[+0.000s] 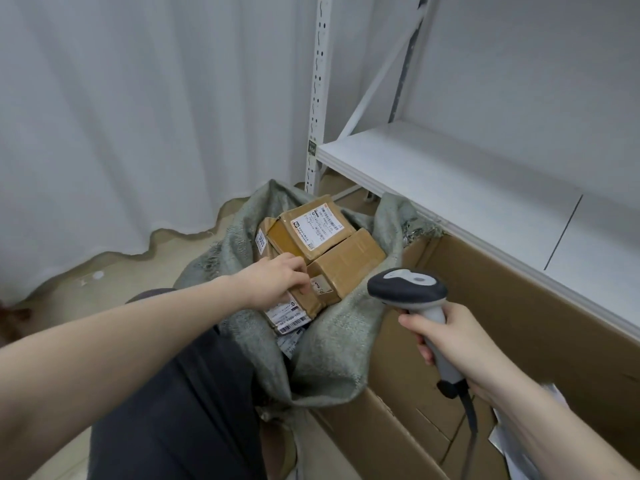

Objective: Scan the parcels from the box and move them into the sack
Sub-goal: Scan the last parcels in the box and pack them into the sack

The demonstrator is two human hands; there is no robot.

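The left hand (280,278) gripped a brown taped cardboard parcel (300,301) inside the grey-green woven sack (332,337); best seated flat before release. The right hand (450,341) held the grey handheld scanner (408,289).

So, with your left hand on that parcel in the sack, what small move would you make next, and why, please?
Probably let go of the parcel and draw the left hand back: the parcel already lies inside the sack with the others, and the right hand holds the scanner beside the box.
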